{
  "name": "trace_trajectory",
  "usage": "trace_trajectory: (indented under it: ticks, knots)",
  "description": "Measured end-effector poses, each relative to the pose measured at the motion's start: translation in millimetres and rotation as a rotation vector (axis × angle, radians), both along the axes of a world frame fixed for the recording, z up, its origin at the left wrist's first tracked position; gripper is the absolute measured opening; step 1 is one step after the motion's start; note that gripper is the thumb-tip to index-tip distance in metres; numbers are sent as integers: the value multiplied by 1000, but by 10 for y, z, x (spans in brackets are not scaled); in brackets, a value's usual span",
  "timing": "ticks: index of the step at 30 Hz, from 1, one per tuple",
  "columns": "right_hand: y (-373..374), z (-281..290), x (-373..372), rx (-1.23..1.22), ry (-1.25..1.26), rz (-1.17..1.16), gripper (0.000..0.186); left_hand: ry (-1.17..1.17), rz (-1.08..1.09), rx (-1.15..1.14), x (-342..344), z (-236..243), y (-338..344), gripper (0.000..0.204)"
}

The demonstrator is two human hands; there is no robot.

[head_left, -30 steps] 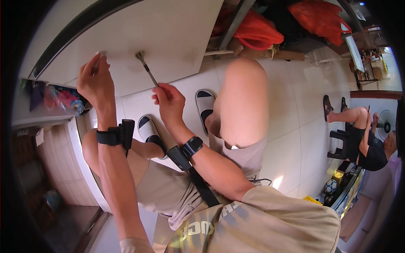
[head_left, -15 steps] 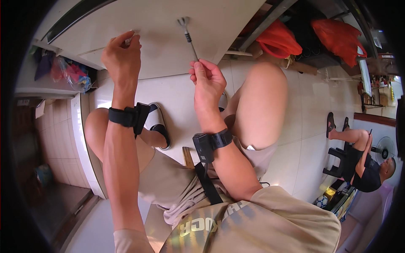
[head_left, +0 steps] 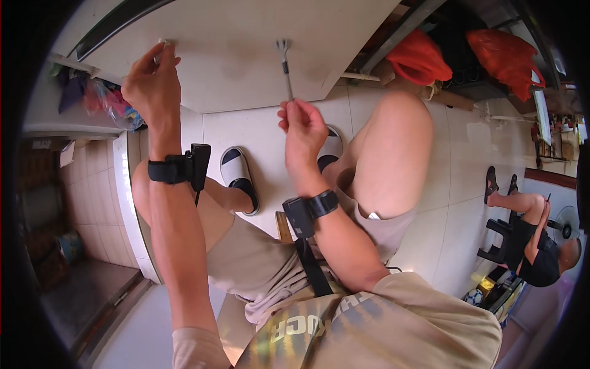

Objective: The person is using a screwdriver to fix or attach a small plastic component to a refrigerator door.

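My right hand [head_left: 302, 132] is closed round the lower end of a back scratcher [head_left: 286, 77], a slim metal rod with a dark coiled collar and a splayed, claw-like silver head. The claw points away from me, in front of a pale flat panel [head_left: 233, 67]. To the left, my left hand [head_left: 152, 92] is closed, its thumb and fingers pinching a small whitish scrap [head_left: 163, 43] too small to name surely. That hand is up near the panel; whether it touches is unclear. A black strapped device sits on each wrist.
A dark handle strip [head_left: 117, 27] runs along the panel's upper left. Plastic bags [head_left: 101, 98] lie on a shelf at left, red bags [head_left: 418, 58] at right. My slippers [head_left: 238, 175] rest on tiled floor. Another person [head_left: 538, 246] sits far right near a fan [head_left: 565, 224].
My left hand has moved left, still pinching the whitish scrap. The back scratcher in my right hand now stands more upright, its claw farther right and lower in view. The whole view has shifted slightly.
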State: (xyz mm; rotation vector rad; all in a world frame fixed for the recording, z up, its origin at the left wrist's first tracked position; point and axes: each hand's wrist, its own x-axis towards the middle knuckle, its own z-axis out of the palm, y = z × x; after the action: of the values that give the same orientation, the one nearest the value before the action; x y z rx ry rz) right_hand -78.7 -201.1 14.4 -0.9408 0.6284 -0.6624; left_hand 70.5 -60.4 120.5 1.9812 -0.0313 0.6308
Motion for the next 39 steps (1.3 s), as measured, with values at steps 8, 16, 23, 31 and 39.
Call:
trace_trajectory:
  ticks: [8,16,23,31,39]
  knots:
    - [-69,355,39,-75,-80,-41,10,47,-80,96,-48,-15,-35,22]
    - [35,434,12,-4,17,2,10,30,-96,-20,-81,-61,22,22]
    - [63,150,-2,82,60,34,10,102,-119,105,-24,-107,-101,27]
    - [9,292,55,-54,-79,75,10,67,-189,114,-47,-218,-154,26]
    - [117,235,106,25,-28,49,10,-152,-101,167,-56,-89,-178,24]
